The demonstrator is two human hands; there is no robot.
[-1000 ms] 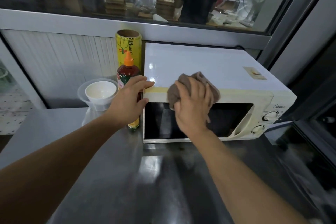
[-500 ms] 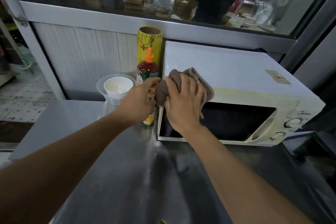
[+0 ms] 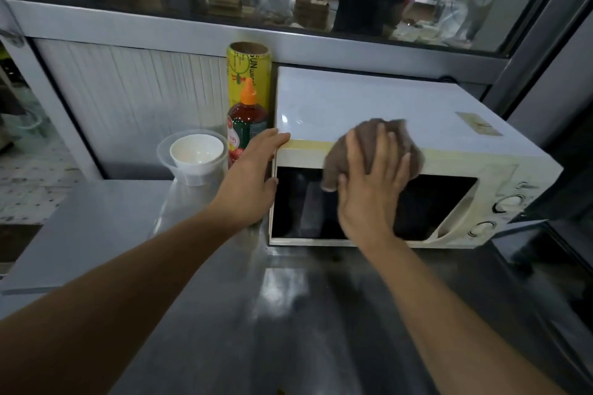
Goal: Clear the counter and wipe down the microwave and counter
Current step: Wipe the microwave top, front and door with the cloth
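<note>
A white microwave (image 3: 369, 106) stands on the steel counter (image 3: 288, 314), its dark door shut. My right hand (image 3: 369, 186) presses a brown cloth (image 3: 407, 144) against the top front edge of the microwave, fingers spread over it. My left hand (image 3: 253, 176) rests on the microwave's upper left front corner, thumb on the door edge and fingers along the top edge.
Left of the microwave stand a red sauce bottle with an orange cap (image 3: 247, 125), a yellow roll (image 3: 248, 70) behind it, and a white cup (image 3: 196, 151) set in a clear container. A window runs along the back; a person stands beyond it.
My right hand slid the cloth to the right along the microwave's top front edge from its left corner. My left hand moved back onto the left corner.
</note>
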